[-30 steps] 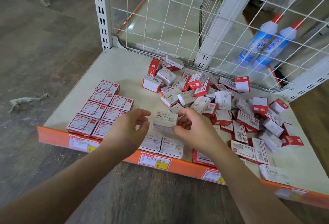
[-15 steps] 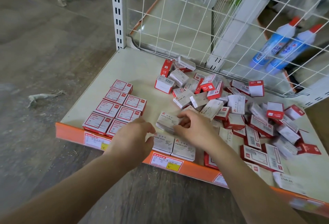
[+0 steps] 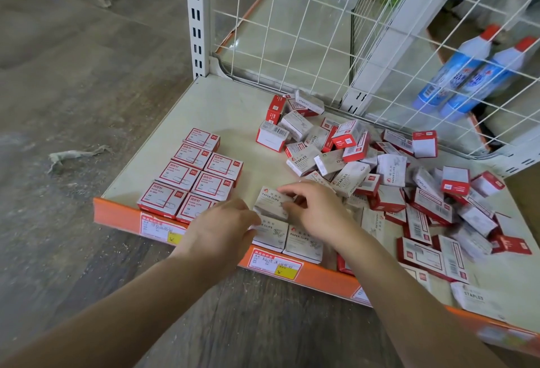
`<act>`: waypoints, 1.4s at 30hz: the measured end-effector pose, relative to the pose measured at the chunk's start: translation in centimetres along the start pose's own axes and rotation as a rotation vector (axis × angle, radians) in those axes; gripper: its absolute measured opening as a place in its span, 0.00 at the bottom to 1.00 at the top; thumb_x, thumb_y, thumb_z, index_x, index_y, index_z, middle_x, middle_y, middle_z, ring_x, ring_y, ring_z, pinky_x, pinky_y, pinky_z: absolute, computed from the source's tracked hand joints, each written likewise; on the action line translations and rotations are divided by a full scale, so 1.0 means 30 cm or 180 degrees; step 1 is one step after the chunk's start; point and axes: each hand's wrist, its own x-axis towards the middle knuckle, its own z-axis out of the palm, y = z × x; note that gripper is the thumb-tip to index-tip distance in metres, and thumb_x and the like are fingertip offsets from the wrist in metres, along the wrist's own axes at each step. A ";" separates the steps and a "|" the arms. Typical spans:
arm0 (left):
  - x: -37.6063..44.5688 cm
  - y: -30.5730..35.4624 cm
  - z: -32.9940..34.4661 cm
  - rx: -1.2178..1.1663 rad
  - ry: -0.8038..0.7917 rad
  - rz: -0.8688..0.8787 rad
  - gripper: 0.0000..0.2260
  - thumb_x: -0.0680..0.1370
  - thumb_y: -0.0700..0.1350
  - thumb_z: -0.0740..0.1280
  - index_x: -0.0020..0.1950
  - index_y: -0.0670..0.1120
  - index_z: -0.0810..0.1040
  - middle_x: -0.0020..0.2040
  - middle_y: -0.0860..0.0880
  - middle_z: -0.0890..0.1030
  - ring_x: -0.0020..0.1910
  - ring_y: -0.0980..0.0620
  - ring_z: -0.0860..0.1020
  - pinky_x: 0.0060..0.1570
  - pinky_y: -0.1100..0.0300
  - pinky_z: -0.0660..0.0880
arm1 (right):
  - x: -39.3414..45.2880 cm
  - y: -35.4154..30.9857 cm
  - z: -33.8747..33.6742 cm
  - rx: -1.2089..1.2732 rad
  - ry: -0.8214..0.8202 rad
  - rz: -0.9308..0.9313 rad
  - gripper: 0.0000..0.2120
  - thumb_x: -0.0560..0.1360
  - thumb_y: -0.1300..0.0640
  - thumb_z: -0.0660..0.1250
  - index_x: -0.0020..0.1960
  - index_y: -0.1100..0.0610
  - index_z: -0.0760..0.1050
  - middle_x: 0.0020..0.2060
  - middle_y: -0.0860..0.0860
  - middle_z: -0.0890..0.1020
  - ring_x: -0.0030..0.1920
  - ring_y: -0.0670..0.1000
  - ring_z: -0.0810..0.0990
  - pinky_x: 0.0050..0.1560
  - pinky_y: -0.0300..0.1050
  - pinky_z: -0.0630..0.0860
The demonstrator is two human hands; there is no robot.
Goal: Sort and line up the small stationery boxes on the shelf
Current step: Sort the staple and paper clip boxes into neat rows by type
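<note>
My right hand (image 3: 314, 209) pinches a grey paper-clip box (image 3: 270, 202) and holds it just behind two like grey boxes (image 3: 287, 239) lined up at the shelf's front edge. Beside them, my left hand (image 3: 225, 228) rests with its fingertips touching the left one of these two boxes. Left of my hands, several red-bordered paper-clip boxes (image 3: 191, 177) lie in two tidy columns. A loose pile of red and grey staple and clip boxes (image 3: 365, 169) covers the middle and right of the beige shelf (image 3: 228, 104).
An orange price strip (image 3: 309, 278) with labels runs along the shelf front. A white wire grid (image 3: 321, 31) and a slotted upright (image 3: 197, 16) close the back. Two blue bottles (image 3: 467, 75) lie behind the grid. Grey floor lies to the left, with scraps on it.
My right hand has lowered the grey box toward the shelf behind the front pair. The left hand has slid right against the front boxes. The camera has shifted left.
</note>
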 end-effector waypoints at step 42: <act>0.051 0.083 0.040 0.0187 -0.0140 0.0282 0.19 0.81 0.50 0.52 0.73 0.54 0.62 0.73 0.56 0.60 0.72 0.55 0.58 0.67 0.62 0.60 | -0.094 0.131 -0.084 -0.0064 0.0934 0.0530 0.10 0.74 0.55 0.68 0.55 0.53 0.78 0.43 0.45 0.78 0.39 0.39 0.72 0.39 0.33 0.68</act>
